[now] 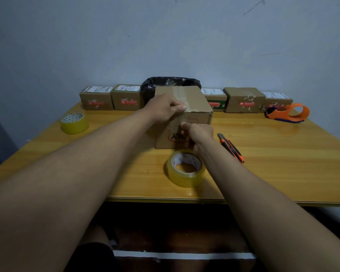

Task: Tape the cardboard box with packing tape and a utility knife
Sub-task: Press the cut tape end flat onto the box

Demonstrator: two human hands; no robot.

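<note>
A closed cardboard box [196, 103] stands mid-table with a strip of clear tape along its top seam and down its front face. My left hand [165, 108] rests on the box's top front edge, thumb pressing the tape at the corner. My right hand [196, 136] is against the front face, fingers curled, pressing or pinching the tape end there. A roll of clear packing tape [185, 168] lies flat on the table just in front of the box. An orange and black utility knife [232, 148] lies to the right of my right wrist.
A second tape roll [74, 122] sits at the left. An orange tape dispenser [289, 112] lies at the far right. Several small labelled boxes [96, 100] line the wall, with a black-bagged bin [171, 83] behind the main box. The wooden table [283, 163] ends near me.
</note>
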